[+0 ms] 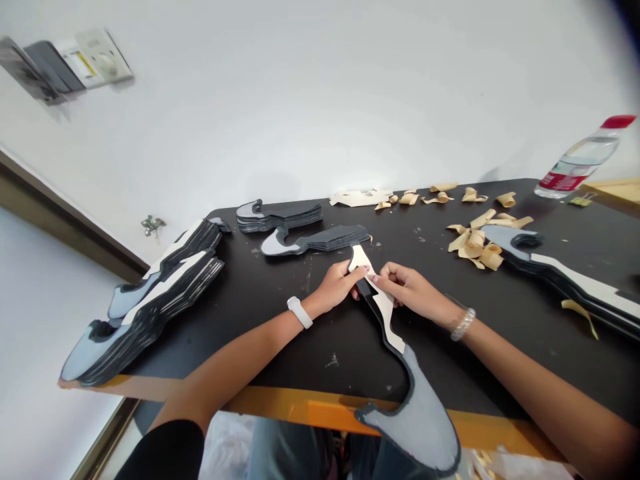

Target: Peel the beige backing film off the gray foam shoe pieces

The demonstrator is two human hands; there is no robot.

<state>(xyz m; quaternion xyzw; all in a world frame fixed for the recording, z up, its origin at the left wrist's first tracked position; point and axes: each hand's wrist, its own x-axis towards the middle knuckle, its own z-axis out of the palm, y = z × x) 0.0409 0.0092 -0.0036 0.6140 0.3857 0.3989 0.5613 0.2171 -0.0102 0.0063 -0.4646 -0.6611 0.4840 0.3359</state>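
Observation:
A long, curved flat piece (423, 413), black with a wide grey hooked end and a white strip, lies slantwise on the table. Its grey end overhangs the front edge, towards me. My left hand (334, 288) pinches the piece near its narrow far end, thumb on top of the white strip (384, 303). Just right of that thumb, my right hand (413, 290) is closed at the strip's right edge, thumb pressing on it and fingers curled. Whether it also grips a bit of backing is hidden.
Stacks of similar pieces lie at the left (165, 287), the back (320, 239) and the right (565, 270) of the black table (310, 313). Curled tan paper strips (475, 247) are scattered at the back right. A water bottle (580, 163) stands by the wall.

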